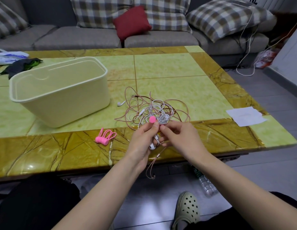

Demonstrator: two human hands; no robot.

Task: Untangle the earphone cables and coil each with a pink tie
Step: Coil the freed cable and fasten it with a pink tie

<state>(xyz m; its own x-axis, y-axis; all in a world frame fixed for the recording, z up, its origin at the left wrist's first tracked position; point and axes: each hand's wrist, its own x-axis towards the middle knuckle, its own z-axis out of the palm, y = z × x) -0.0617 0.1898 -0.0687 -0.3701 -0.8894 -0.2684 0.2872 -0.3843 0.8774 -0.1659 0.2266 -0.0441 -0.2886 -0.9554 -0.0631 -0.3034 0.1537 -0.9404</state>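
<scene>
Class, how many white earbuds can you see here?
2: one white earbud lies on the table beside the cream bin; a second earbud hangs below the left hand. More may hide in the tangle.

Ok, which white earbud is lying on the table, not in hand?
The loose earbud beside the cream bin, left of the tangle. The other earbud dangles on its white cable below the left hand gripping it.
</scene>
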